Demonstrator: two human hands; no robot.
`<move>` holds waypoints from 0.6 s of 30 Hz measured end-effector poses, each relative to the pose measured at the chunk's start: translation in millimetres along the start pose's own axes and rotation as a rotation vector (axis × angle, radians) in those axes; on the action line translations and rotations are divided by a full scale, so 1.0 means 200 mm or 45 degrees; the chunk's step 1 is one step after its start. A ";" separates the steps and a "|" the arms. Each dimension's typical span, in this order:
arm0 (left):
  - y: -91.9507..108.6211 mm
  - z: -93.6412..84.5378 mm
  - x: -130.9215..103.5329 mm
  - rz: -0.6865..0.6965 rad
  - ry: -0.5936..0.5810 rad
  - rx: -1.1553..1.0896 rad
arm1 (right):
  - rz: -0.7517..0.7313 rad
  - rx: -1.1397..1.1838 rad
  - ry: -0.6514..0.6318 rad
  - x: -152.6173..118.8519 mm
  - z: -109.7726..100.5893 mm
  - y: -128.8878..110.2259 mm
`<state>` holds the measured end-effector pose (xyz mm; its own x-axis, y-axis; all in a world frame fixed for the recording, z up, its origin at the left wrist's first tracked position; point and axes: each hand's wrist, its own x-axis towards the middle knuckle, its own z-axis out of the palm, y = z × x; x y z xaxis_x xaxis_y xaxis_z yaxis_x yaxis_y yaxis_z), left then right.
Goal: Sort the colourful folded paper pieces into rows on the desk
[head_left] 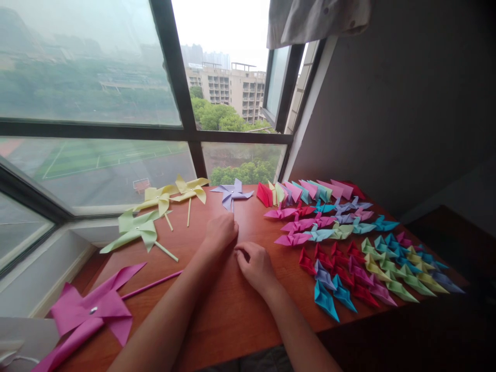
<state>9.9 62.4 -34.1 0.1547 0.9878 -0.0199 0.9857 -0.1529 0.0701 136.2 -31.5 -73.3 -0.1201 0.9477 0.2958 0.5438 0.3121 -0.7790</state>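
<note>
A lavender paper pinwheel (233,193) is at the far edge of the table, its blades spread toward the window. Its thin stick runs down into my left hand (220,230), which is closed round it in a fist above the wood. Just below and to the right, my right hand (256,266) has its fingers curled in, thumb and forefinger close together near the left hand. Whatever they may pinch is too small to make out. A large magenta pinwheel (93,310) lies left of my left forearm, its stick reaching toward that arm.
A green pinwheel (135,228) and two yellow pinwheels, one (189,190) nearer the middle, lie at the left. On the right stand folded paper pieces (306,192), rows of paper cranes (306,223) and several paper boats (364,274). The window (232,137) borders the wooden table (228,315).
</note>
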 end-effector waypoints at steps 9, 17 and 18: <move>0.11 0.03 0.08 0.046 -0.089 -0.031 | -0.008 0.016 0.014 0.00 0.00 0.00; 0.14 0.08 0.13 0.094 -0.078 -0.057 | -0.028 0.001 0.014 0.01 0.00 0.01; 0.15 0.08 0.14 0.097 -0.080 -0.059 | -0.031 -0.001 0.015 0.01 0.01 0.01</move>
<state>44.5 84.5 -48.7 0.2340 0.9693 -0.0755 0.9672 -0.2242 0.1197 135.9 -29.7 -74.8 -0.1236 0.9390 0.3210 0.5417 0.3349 -0.7710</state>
